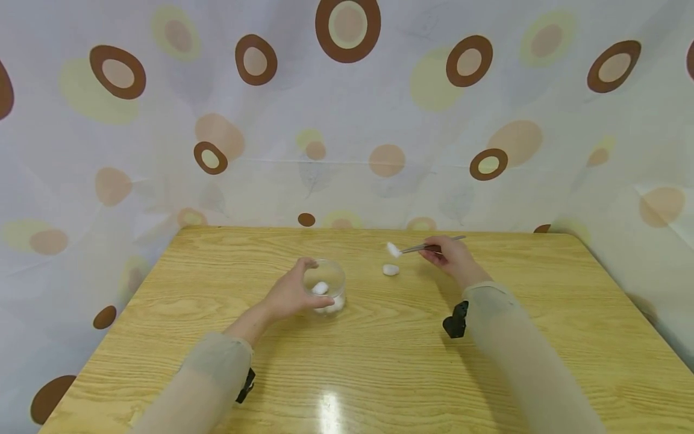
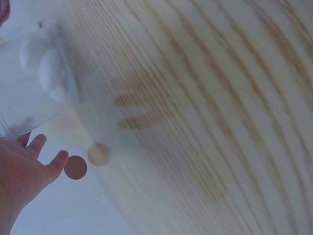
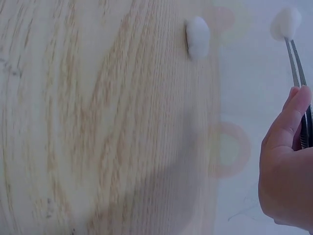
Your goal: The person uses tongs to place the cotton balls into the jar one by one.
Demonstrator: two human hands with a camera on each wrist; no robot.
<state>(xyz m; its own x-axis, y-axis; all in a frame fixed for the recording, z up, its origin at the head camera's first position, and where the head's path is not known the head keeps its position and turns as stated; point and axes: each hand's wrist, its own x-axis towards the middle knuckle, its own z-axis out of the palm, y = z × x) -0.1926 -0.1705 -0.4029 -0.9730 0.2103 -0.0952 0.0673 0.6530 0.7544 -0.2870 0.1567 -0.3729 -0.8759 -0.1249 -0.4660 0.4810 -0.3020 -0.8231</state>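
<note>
My left hand (image 1: pixel 287 295) holds a clear round jar (image 1: pixel 333 275) on the table, thumb and fingers around its sides. White cotton balls (image 1: pixel 320 288) lie inside it; the left wrist view shows several cotton balls (image 2: pixel 51 68) through the wall. With my right hand (image 1: pixel 454 258) I pinch metal tweezers (image 1: pixel 413 248), whose tips grip a cotton ball (image 1: pixel 393 249) above the table. Below that, a loose cotton ball (image 1: pixel 390 270) rests on the tabletop. In the right wrist view the tweezers (image 3: pixel 295 63) reach up to the gripped cotton ball (image 3: pixel 292 22), beside the loose cotton ball (image 3: pixel 198 37).
The wood-grain table (image 1: pixel 379 355) stretches under both arms, with its far edge just beyond the hands. Behind it hangs a pale curtain (image 1: pixel 352 114) with brown, peach and yellow spots. A black wrist device (image 1: pixel 456 320) sits at the right sleeve.
</note>
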